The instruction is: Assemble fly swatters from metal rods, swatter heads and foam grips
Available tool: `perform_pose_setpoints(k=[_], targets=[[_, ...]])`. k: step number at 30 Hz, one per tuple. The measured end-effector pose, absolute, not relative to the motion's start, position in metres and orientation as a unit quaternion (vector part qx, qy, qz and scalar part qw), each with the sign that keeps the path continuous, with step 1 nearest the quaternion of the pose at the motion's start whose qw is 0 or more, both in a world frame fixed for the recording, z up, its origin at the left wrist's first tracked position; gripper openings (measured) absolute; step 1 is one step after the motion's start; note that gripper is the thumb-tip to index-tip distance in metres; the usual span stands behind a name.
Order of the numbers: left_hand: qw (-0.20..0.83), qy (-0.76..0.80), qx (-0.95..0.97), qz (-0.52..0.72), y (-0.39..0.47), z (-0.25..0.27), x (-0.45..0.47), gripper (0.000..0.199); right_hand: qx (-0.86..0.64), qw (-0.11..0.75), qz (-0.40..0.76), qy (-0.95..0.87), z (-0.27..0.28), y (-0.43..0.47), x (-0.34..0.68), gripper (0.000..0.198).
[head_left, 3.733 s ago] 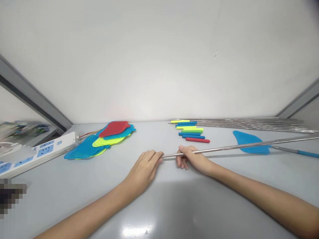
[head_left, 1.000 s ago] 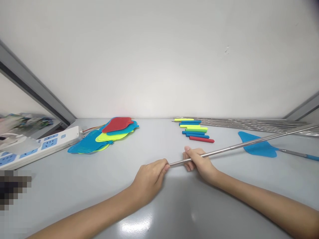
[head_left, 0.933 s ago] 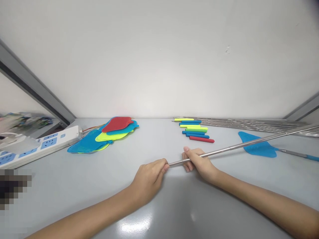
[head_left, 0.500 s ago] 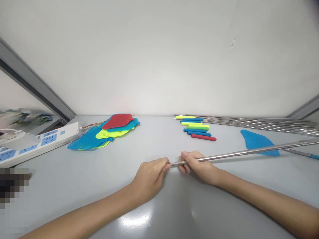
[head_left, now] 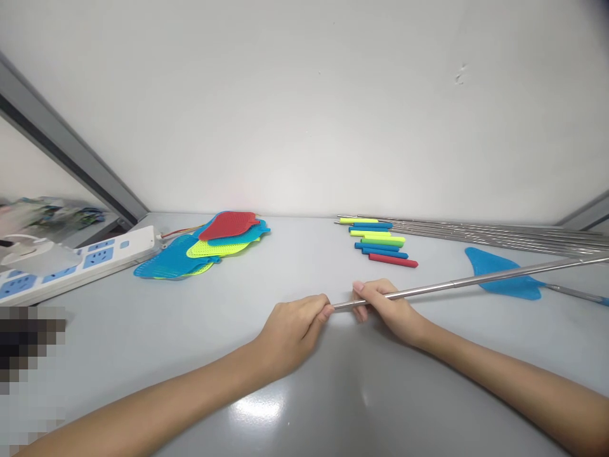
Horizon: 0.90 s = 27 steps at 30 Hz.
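Observation:
A silver telescopic rod (head_left: 438, 289) with stepped sections slants up to the right across the table, in both hands. My left hand (head_left: 295, 327) is closed around its thin end, and the tip is hidden in the fist. Just to the right, my right hand (head_left: 390, 309) has its thumb over the rod and its fingers curled beneath. Farther right, the rod passes in front of a blue fly swatter (head_left: 497, 270), whose metal shaft runs to the right edge. Behind my right hand lie several coloured handle sleeves, including a red one (head_left: 392, 261).
Overlapping fly swatter heads, a red one (head_left: 229, 226) on top, lie at the back left. A white power strip (head_left: 136, 245) with a plug stands at the left. More metal rods (head_left: 480, 235) lie along the wall at the back right. A pixelated patch covers the left edge.
The view has shifted slightly. The gap between my hands along the rod is a little wider, and the rod's right part sits slightly higher. Both hands keep their hold.

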<state>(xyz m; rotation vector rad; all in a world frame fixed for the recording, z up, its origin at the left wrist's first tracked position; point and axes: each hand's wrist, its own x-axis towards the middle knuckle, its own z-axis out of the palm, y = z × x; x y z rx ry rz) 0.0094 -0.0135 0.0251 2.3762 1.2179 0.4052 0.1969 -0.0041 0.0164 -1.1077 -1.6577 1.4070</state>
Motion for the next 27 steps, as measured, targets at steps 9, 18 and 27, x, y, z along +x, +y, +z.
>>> perform_pose_setpoints(k=[9, 18, 27], targets=[[0.225, 0.44, 0.857, 0.15, -0.013, 0.025, 0.01, 0.032, -0.347, 0.615, 0.597, -0.382, 0.017, 0.0, 0.195, 0.044], [0.229, 0.46, 0.844, 0.151, -0.011, 0.026, 0.011, 0.029, -0.286, 0.602, 0.715, -0.213, 0.029, 0.01, 0.197, 0.032], [0.152, 0.46, 0.871, 0.087, -0.015, 0.023, 0.012, 0.031, -0.327, 0.606, 0.718, -0.1, 0.03, 0.007, 0.206, 0.035]])
